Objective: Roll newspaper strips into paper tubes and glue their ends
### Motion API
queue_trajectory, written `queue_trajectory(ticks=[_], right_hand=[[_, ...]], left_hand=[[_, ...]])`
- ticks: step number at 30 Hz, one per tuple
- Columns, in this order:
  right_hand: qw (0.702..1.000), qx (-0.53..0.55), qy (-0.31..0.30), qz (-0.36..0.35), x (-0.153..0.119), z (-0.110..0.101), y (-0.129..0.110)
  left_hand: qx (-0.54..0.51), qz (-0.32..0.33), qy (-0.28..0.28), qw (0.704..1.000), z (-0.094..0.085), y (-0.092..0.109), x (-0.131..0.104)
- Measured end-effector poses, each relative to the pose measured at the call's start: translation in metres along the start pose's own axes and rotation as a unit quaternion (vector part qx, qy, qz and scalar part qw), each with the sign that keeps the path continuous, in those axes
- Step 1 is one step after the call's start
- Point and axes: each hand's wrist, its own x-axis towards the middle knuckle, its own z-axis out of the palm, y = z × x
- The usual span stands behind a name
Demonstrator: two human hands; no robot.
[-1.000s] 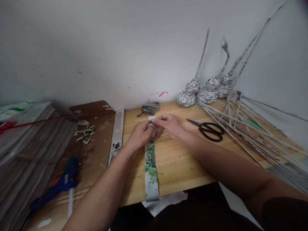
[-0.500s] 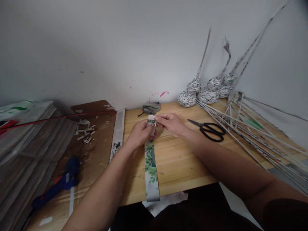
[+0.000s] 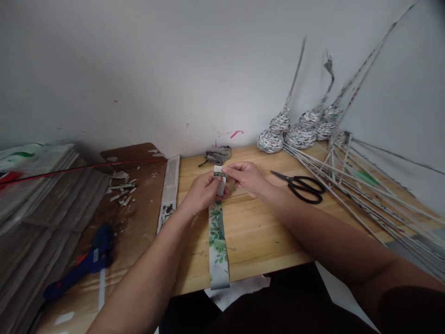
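Note:
A long paper strip (image 3: 218, 246) printed with green leaves runs from my hands toward the table's front edge, its near end curling over that edge. My left hand (image 3: 203, 190) is closed on the strip's far end, thumb on top, where the paper looks folded and shows white with a dark green band. The thumb and fingers of my right hand (image 3: 243, 176) pinch the right side of that same end. Black-handled scissors (image 3: 306, 188) lie to the right of my right hand. Just beyond my hands sits a grey cloth pouch (image 3: 218, 154).
Woven paper gourd shapes (image 3: 270, 140) stand at the back right, beside many thin paper rods (image 3: 365, 206). At left are a stack of newspapers (image 3: 52, 208), a blue glue gun (image 3: 95, 260) and paper scraps (image 3: 123, 188). Another paper strip (image 3: 171, 185) lies left of my hands.
Both hands stay at the folded end of the strip, with only slight finger movement. The whole view has shifted a little; nothing was let go.

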Motion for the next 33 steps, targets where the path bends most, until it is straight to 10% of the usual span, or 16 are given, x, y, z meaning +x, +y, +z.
queue_trajectory(ticks=[14,21,33], right_hand=[[0.999,-0.007,0.013,0.034,0.0008,-0.0022,-0.0041],[0.994,0.023,-0.094,0.047,-0.0054,0.0012,-0.0059],[0.998,-0.034,-0.061,-0.006,-0.0035,0.0016,-0.0056]], left_hand=[[-0.04,0.027,0.075,0.996,-0.0027,-0.0019,0.0045],[-0.064,0.039,0.028,0.997,-0.0024,-0.0022,0.005],[-0.019,0.08,0.032,0.996,-0.0015,-0.0058,0.0037]])
